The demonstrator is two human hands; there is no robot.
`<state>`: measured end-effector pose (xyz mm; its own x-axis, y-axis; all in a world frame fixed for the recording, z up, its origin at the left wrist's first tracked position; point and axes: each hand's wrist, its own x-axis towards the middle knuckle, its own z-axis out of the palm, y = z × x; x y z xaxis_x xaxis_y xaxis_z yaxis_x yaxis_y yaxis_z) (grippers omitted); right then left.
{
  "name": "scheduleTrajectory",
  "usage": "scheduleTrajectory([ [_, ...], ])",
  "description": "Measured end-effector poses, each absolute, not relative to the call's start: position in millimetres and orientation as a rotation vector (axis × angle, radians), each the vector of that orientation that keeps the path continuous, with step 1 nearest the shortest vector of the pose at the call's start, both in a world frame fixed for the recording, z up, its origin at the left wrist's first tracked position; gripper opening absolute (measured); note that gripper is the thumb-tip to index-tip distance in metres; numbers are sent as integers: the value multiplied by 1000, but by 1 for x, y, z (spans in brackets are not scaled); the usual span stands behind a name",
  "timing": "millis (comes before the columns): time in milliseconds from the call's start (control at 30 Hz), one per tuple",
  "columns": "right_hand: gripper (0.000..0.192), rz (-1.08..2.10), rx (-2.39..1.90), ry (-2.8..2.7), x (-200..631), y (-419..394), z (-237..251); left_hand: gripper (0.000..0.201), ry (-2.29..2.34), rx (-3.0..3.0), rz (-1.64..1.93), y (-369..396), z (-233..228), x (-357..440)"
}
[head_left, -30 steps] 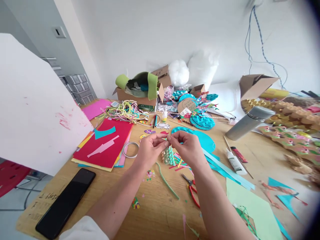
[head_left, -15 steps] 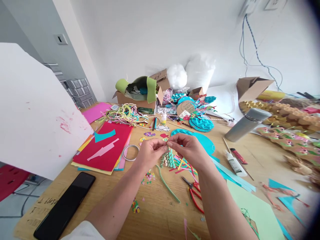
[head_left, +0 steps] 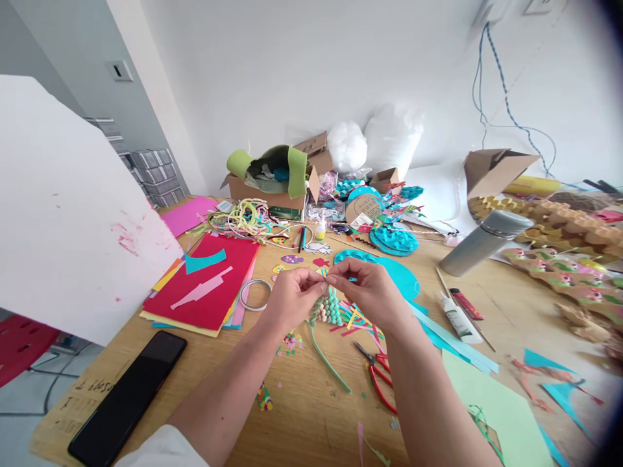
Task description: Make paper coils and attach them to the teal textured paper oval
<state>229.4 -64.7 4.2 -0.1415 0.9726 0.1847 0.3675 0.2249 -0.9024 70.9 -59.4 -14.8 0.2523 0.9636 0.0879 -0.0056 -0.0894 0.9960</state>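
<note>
My left hand [head_left: 288, 299] and my right hand [head_left: 370, 290] meet above the wooden table [head_left: 311, 415], fingertips pinched together on the top of a small rolled-paper craft piece [head_left: 329, 309] in green and tan that hangs just below them. Both hands grip it. A green paper strip [head_left: 327, 360] lies on the table under the hands. Red-handled scissors [head_left: 376, 375] lie beside my right forearm.
A black phone [head_left: 127, 393] lies near the front left edge. Red and coloured paper sheets [head_left: 204, 285], a tape ring [head_left: 255, 294], a glue bottle [head_left: 457, 318], a grey flask [head_left: 485, 241], cardboard boxes [head_left: 270, 180] and a white board [head_left: 68, 214] surround the hands.
The hands stay pinched on the craft piece almost in place. Only the view shifts slightly.
</note>
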Motion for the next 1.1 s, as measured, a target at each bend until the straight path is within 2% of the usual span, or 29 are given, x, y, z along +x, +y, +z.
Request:
scheduleTrajectory([
  [167, 23, 815, -1296, -1674, 227, -67, 5, 12, 987, 1360, 1092, -59, -16, 71],
  [433, 46, 1001, -1315, -1620, 232, -67, 10, 9, 1003, 1372, 1083, -60, -14, 71],
  [800, 51, 1057, -1305, -1628, 231, -63, 2, 7, 997, 1389, 1062, -62, -11, 72],
  [933, 54, 1071, -1361, -1611, 233, -63, 4, 9, 987, 1272, 1211, -60, -14, 71],
  [1100, 44, 1039, -1320, -1737, 224, -63, 1, 11, 985, 1142, 1367, -56, -17, 71],
])
